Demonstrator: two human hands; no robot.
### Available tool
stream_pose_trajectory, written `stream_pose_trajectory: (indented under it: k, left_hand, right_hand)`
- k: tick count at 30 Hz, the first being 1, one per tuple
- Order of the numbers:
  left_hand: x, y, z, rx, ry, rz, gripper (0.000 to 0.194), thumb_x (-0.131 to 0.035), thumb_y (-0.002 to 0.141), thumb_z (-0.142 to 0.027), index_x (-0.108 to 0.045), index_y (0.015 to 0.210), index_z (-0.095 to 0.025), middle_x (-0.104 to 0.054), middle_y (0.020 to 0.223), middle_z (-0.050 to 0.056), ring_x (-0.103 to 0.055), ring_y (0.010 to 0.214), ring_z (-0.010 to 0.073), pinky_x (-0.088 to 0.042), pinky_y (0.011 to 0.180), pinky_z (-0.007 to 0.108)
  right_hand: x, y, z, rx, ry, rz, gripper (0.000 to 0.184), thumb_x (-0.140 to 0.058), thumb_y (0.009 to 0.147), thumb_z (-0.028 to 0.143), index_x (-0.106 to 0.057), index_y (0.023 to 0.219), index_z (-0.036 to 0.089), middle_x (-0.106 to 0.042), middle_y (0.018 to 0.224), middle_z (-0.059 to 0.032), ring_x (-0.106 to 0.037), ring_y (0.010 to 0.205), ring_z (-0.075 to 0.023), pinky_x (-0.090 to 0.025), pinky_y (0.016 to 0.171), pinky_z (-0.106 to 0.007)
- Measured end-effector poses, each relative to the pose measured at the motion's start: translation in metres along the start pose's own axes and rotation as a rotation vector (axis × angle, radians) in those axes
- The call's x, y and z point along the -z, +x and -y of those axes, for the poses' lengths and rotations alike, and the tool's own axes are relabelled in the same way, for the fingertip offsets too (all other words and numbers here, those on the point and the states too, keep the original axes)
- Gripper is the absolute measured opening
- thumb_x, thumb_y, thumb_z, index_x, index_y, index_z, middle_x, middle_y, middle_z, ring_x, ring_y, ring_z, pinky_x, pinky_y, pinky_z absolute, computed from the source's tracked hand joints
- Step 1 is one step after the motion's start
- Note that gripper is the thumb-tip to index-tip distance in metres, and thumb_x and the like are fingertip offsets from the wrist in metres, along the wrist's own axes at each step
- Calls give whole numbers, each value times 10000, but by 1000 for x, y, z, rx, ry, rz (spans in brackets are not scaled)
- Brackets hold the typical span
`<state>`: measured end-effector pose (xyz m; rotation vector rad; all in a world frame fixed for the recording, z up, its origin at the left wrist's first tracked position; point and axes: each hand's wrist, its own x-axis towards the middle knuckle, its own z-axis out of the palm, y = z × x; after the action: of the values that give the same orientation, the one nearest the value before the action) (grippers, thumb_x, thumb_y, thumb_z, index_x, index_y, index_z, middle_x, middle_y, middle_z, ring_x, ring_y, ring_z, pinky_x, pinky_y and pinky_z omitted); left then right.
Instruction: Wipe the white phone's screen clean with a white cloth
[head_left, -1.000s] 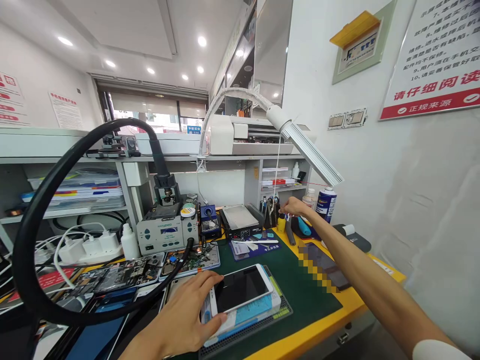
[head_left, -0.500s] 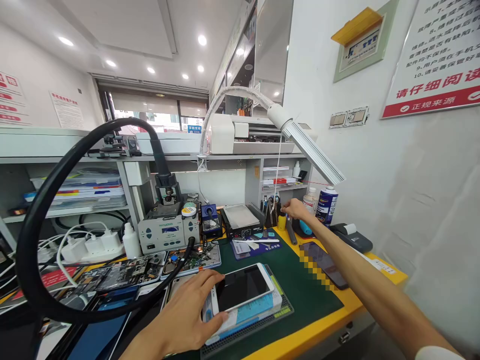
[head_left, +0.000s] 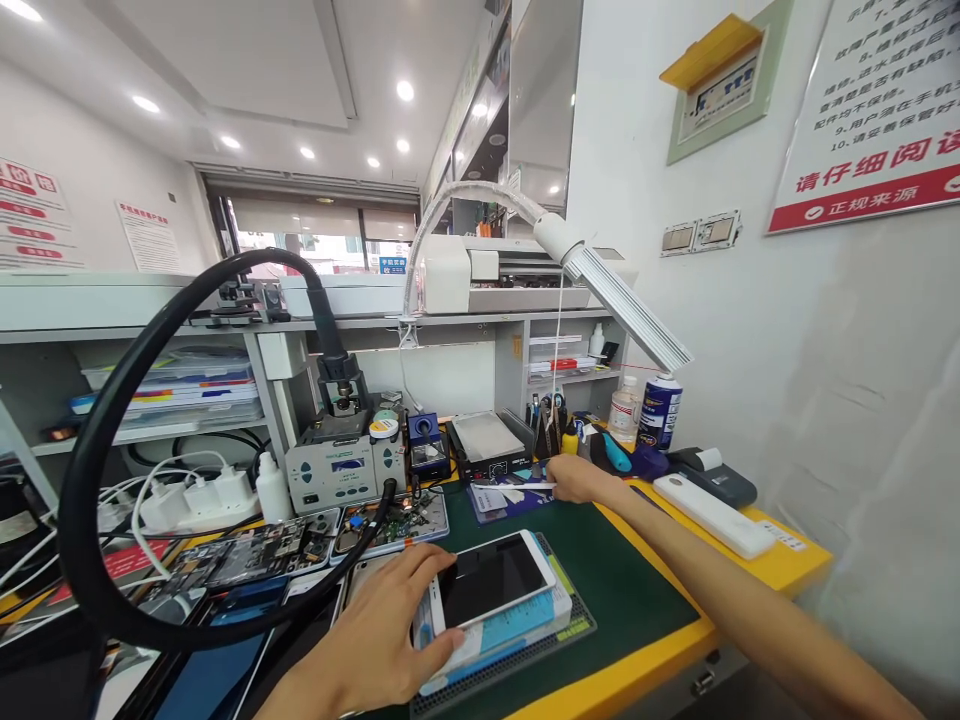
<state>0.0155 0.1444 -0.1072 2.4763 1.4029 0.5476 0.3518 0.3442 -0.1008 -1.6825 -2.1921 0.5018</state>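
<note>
A white phone (head_left: 491,580) with a dark screen lies on a blue-and-white block on a gridded pad at the near edge of the green mat (head_left: 622,590). My left hand (head_left: 382,630) grips the phone's left end, fingers over the top edge and thumb at the near edge. My right hand (head_left: 574,478) reaches across to the far edge of the mat with its fingers closed. It rests beside the tip of a thin white tool (head_left: 517,487) lying on a blue card. What the fingers hold is hidden.
A thick black hose (head_left: 150,450) loops from the grey hot-air station (head_left: 341,470) across the left. Opened phones and circuit boards (head_left: 390,520) lie behind the left hand. A heating plate (head_left: 487,445), tool holder (head_left: 547,425), bottles (head_left: 660,410) and a lamp (head_left: 622,300) stand at the back. A long white object (head_left: 712,510) lies on the yellow bench.
My right hand has drawn back from the tool holder, down and toward me, to the far edge of the mat. My left hand stays on the phone.
</note>
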Motion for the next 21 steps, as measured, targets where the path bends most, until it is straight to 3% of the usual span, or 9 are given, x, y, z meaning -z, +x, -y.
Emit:
stream_pose_trajectory:
  k: [6,10,14,16,21]
  left_hand:
    - [-2,0,3,13,25,1,610,-592,860,-532,-471,1422,-328,-502,1467,70,-468,1350,341,-419,1108,493]
    - [0,0,1,24,26,13,607,-583,862,-537,-467,1422,-335,-501,1470,63,-485,1339,336,-443,1089,488]
    - [1,0,-1,34,18,25,588,-575,866,-528,-480,1411,-327,-493,1475,65,-487,1340,324,-437,1096,489]
    - [0,0,-2,36,28,19,585,-589,858,-507,-493,1402,-316,-500,1468,67,-477,1352,321,-419,1115,487]
    - [0,3,-2,3,73,-18,574,-639,820,-477,-547,1362,-310,-567,1412,64,-551,1286,325,-492,1053,437]
  right_hand:
    - [22,-16,0,72,66,53,187,-583,977,322,-676,905,176,-686,972,-47,-640,816,-139,-559,761,-296]
    - [51,-18,-1,85,199,-87,105,-632,940,245,-631,960,142,-683,868,-20,-655,711,-126,-574,665,-272]
    - [90,9,-1,23,276,-406,160,-580,962,266,-598,1045,131,-695,966,-90,-676,772,-150,-566,655,-237]
    - [108,29,2,-23,265,-507,239,-552,987,320,-598,1107,119,-673,1045,-98,-670,816,-158,-573,694,-283]
    - [123,72,14,-106,130,-517,314,-592,968,366,-609,1197,151,-633,1167,-87,-642,978,-211,-559,837,-406]
